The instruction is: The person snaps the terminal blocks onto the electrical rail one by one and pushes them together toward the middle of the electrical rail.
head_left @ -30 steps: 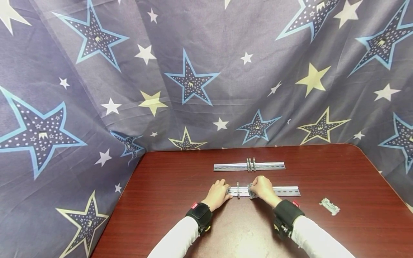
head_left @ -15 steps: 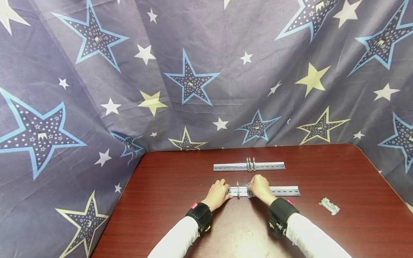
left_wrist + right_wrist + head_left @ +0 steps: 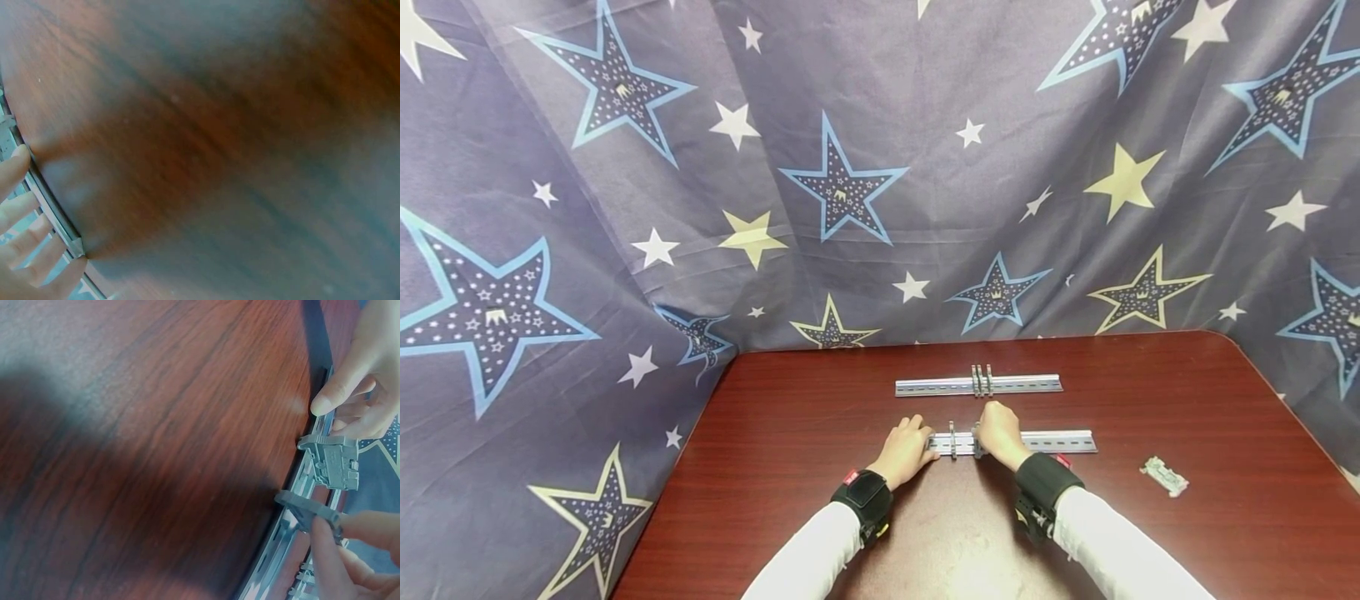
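Observation:
A slotted metal DIN rail (image 3: pixel 1060 442) lies crosswise on the table. My left hand (image 3: pixel 903 452) grips its left end, with the thumb along the near edge and the fingers across the top. Just right of that hand, a thin grey terminal block (image 3: pixel 336 461) stands upright on the rail. My right hand (image 3: pixel 1002 432) pinches a second grey terminal block (image 3: pixel 305 509) between thumb and fingers. In the right wrist view this block sits tilted over the rail, a small gap from the standing one. The head view shows it mostly hidden behind the fingers.
Farther back lies another DIN rail (image 3: pixel 934 387) with 3 thin blocks (image 3: pixel 981 381) upright near its middle. One loose pale-grey block (image 3: pixel 1165 477) lies flat on the brown table (image 3: pixel 790 417) at the right. A star-patterned cloth (image 3: pixel 850 275) hangs behind the table.
My right hand has shifted left and slightly away from me along the rail, bringing the pinched terminal block nearer the standing one. The left hand keeps its place on the rail.

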Demonstrator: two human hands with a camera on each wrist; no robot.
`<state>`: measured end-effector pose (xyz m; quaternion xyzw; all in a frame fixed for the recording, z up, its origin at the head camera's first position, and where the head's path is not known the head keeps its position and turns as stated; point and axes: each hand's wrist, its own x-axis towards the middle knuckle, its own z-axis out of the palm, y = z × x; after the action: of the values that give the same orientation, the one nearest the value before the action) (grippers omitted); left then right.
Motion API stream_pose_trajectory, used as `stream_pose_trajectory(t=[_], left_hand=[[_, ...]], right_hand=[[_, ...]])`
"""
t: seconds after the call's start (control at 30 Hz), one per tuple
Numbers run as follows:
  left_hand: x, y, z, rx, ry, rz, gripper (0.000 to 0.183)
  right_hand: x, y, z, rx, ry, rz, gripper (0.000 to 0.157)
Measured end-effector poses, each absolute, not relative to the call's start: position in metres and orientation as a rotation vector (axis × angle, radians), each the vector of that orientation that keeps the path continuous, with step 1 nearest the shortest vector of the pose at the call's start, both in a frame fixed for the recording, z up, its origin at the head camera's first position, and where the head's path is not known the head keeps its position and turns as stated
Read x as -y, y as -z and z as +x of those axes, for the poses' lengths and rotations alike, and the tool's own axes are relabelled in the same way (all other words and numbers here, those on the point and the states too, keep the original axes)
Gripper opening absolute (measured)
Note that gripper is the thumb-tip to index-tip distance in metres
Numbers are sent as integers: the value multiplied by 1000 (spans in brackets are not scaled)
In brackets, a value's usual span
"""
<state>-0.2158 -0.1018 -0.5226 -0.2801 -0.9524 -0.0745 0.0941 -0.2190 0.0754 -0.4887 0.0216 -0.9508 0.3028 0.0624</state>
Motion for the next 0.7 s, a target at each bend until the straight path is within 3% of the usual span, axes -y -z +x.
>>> stream_pose_trajectory(t=[0.3,0.7], left_hand=[[102,524,-216,2814,214,-838,31],[102,524,-217,2835,209,-827,31]], right_hand=[[-70,489,-221,2897,-916,-10,10],[-63,486,-224,2913,-891,-73,8]])
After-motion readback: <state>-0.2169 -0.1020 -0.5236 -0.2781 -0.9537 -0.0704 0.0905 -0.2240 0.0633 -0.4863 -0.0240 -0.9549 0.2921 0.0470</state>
